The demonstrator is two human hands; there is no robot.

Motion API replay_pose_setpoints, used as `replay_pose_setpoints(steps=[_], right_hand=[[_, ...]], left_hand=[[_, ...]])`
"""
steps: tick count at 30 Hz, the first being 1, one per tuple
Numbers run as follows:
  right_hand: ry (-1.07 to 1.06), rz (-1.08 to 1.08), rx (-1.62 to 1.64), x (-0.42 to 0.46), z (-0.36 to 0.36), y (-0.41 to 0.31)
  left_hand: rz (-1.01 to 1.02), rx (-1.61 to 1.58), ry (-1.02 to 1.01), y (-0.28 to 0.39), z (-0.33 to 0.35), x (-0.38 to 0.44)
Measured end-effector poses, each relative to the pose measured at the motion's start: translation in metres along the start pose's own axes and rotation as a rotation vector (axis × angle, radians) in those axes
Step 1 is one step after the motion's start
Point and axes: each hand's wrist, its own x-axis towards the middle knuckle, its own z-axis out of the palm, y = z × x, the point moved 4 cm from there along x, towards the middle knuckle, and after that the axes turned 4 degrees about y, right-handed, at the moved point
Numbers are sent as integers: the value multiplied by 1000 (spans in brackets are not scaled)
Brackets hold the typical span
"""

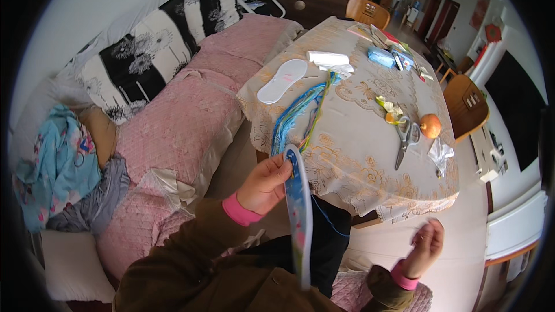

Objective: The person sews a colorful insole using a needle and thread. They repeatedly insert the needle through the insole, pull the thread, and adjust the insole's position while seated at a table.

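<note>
My left hand (266,182) grips the upper end of an embroidered insole (299,221), held on edge above my lap. Its blue face carries pink and green patches, and its rim is white. A blue thread (329,219) hangs from the insole and trails to the right, where I lose sight of it. Off to the right, away from the insole, is my right hand (427,242), blurred, its fingers pinched together. A faint needle-like sliver (407,227) juts from the fingertips. On the table beyond lies a bundle of blue, green and yellow embroidery threads (299,104).
The cloth-covered table (355,138) bears a white insole (282,81), a white roll (328,58), scissors (405,141), a round reddish fruit (430,125), peel (390,110) and crumpled clear plastic (440,156). A pink quilted sofa (182,125) runs along the left. Wooden chairs (466,104) stand beyond.
</note>
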Motion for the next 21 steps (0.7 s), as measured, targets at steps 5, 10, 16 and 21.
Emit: replay_pose_setpoints(steps=[5, 10, 16, 21], right_hand=[[-571, -530, -190, -53, 133, -73], [-418, -813, -268, -71, 160, -95], [-342, -898, -254, -77, 162, -99], [-324, -908, -281, -77, 162, -101]], left_hand=[[-92, -368, -163, -21, 22, -1], [-74, -375, -308, -19, 38, -2], [-124, -501, -259, -23, 51, -8], [-132, -462, -248, -23, 54, -9]])
